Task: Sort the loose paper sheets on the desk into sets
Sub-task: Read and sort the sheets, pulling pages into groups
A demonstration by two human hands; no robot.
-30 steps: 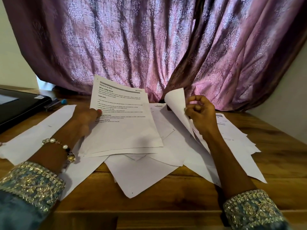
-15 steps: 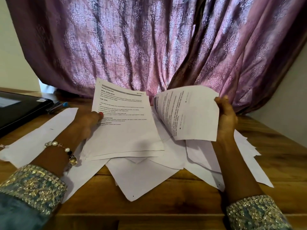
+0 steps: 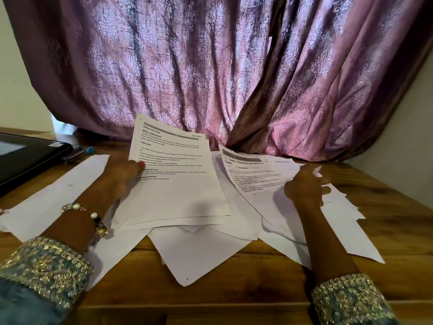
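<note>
Left hand (image 3: 121, 181): a printed stack (image 3: 173, 181) is gripped at its left edge, thumb on top, and held tilted up.
Right hand (image 3: 307, 186): fingers are loosely spread, resting on a printed sheet (image 3: 255, 177); nothing is gripped.
Loose sheets (image 3: 199, 252): scattered on the desk (image 3: 234, 301) under and between both hands.
Laptop (image 3: 25, 158): left of the left hand.

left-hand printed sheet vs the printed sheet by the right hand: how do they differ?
The left-hand sheet is tilted up off the pile, gripped by the left hand; the right-hand sheet lies face up on the loose sheets under the right hand. The left-hand sheet's text is sharp, the right-hand sheet's blurred. The left-hand sheet has more sheets behind it. Both are white with a grey header bar.
</note>
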